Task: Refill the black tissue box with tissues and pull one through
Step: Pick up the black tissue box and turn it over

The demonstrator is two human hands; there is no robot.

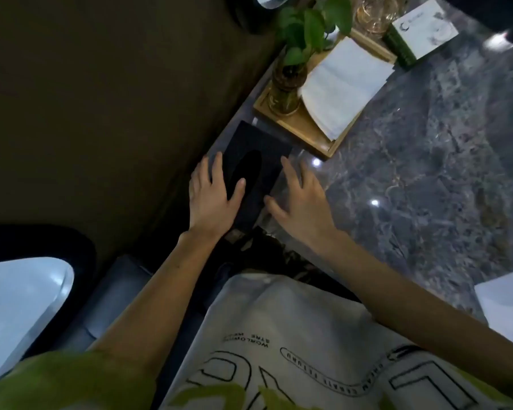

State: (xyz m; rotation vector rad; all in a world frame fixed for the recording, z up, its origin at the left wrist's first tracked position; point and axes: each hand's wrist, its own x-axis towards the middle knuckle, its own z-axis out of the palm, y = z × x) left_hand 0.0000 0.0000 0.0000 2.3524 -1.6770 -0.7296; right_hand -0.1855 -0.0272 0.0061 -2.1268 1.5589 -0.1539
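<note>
The black tissue box (267,149) lies flat near the left edge of a dark marbled countertop (427,173), its oval slot facing up and showing nothing inside. My left hand (211,193) rests on the box's left side, fingers spread, thumb near the slot. My right hand (299,196) is beside the box's right edge with fingers apart, fingertips touching or nearly touching its side. A stack of white tissues (344,84) lies on a wooden tray (302,125) just beyond the box.
On the tray also stand a glass vase with a green leafy plant (302,34) and a glass (373,13). A white card on a green pad (421,28) sits far right. White paper (506,300) lies at the right edge. The countertop's edge drops off left.
</note>
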